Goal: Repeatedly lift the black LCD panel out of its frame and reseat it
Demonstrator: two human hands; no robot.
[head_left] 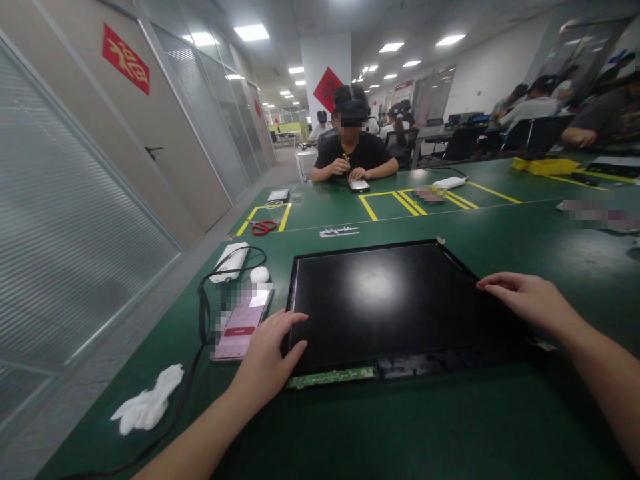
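A black flat display panel (395, 300) in a thin dark frame lies on the green table in front of me. Along its near edge runs a narrow green circuit board (333, 377). My left hand (273, 347) rests over the panel's left edge, index finger and thumb stretched out apart on its surface; the other fingers are mostly hidden. At the right edge, my right hand (525, 299) has its fingertips pinched together on the panel's frame. Bits of pale tape (440, 241) stick out at the far right corner and near the right hand.
Left of the panel lie a phone (243, 328), a white earbud case (259, 275), a white power bank (229, 261) with a black cable, and crumpled tissue (150, 401). Farther off are red scissors (264, 228). Across the table a person (353, 147) works on a small device.
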